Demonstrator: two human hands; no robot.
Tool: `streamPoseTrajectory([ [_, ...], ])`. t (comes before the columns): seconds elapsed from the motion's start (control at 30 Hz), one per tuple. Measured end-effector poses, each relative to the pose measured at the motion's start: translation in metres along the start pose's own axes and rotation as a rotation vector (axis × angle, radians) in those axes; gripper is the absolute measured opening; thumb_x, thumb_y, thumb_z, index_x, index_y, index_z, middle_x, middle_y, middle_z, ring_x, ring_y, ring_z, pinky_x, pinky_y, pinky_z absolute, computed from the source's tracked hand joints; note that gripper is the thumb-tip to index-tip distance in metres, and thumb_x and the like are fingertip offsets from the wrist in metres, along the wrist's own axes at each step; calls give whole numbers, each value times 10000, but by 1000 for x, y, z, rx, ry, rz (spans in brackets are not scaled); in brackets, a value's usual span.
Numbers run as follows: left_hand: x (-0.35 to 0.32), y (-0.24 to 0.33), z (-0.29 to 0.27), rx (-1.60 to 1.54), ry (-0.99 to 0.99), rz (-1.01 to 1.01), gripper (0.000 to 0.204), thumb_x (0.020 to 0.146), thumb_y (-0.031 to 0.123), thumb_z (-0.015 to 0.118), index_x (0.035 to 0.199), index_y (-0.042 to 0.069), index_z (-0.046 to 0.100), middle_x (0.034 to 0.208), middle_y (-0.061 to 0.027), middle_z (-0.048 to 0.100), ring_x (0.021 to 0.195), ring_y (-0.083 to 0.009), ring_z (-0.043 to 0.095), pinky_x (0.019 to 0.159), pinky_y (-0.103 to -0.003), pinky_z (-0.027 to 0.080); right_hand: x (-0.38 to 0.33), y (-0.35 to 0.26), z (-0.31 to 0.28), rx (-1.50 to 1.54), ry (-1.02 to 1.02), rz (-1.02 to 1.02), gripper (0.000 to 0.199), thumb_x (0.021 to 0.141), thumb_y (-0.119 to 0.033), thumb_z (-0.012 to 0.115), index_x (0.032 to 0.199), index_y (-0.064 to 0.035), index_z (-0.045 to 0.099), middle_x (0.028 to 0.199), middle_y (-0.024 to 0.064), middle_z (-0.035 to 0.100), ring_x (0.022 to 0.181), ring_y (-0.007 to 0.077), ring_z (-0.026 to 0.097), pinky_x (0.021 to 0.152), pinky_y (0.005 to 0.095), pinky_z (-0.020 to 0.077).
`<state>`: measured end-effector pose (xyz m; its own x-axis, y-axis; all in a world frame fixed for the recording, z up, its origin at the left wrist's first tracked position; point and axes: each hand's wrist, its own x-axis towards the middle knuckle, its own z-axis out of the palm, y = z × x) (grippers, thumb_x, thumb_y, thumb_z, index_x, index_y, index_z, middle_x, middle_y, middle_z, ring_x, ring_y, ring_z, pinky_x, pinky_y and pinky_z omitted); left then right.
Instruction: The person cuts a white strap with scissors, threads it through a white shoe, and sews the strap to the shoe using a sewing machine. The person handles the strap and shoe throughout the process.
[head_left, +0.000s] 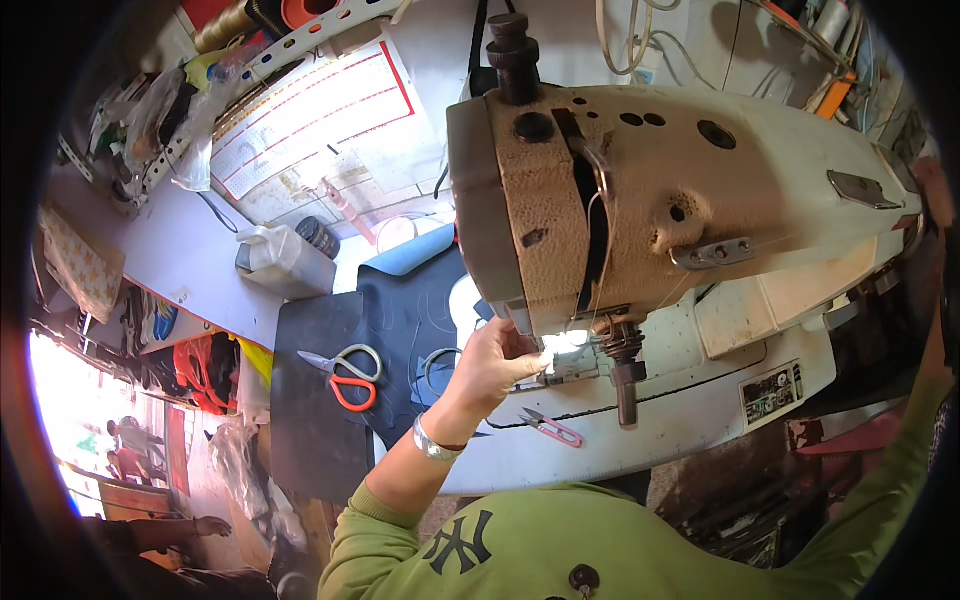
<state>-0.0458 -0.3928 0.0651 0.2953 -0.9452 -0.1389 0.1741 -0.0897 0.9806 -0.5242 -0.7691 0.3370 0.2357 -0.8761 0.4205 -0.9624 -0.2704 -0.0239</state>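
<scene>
A large brown and cream sewing machine (640,190) fills the middle and right, its lamp lighting the needle area. My left hand (490,368), a silver bracelet at its wrist, is at the needle area with thumb and fingers pinched together. What it holds, if anything, is hidden by the fingers and the glare. My right arm reaches up along the right edge, and my right hand (935,190) shows only partly beside the machine's far end; its fingers are unclear. Pink thread snips (556,431) lie on the white machine bed just right of my left wrist.
Scissors (352,378) with one orange handle lie on dark sheets (315,440) at the left. Behind stand a whitish plastic jug (285,262) and a dark round container (318,236). A tray of small metal parts (772,392) sits at the right. Another person's hand (212,526) shows lower left.
</scene>
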Motion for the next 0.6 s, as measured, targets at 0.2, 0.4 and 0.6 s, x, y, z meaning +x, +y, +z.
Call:
streamPoseTrajectory([
  [0.2,-4,1,5,-56,8,20,343,793,-20,697,1099,27,550,837,-1,586,737,-62,546,677,-216,454,12,98,61,681,-138,-75,642,939,-211,558,1481,-80,242,1399,192,419,1233,274,488,998,403,429],
  [0.4,-6,-5,3,-90,24,5,373,770,-54,674,1134,-41,591,1029,-61,640,922,-146,589,830,-290,471,-30,62,85,654,196,249,488,1008,-373,322,1434,-147,392,1332,68,536,621,136,630,663,283,544],
  [0.6,-6,-15,3,-183,24,45,334,764,-17,702,1087,-43,625,993,-52,651,890,-136,589,807,-283,470,-33,68,98,676,400,275,444,989,-366,408,1360,-143,507,1247,74,588,977,164,535,895,310,399],
])
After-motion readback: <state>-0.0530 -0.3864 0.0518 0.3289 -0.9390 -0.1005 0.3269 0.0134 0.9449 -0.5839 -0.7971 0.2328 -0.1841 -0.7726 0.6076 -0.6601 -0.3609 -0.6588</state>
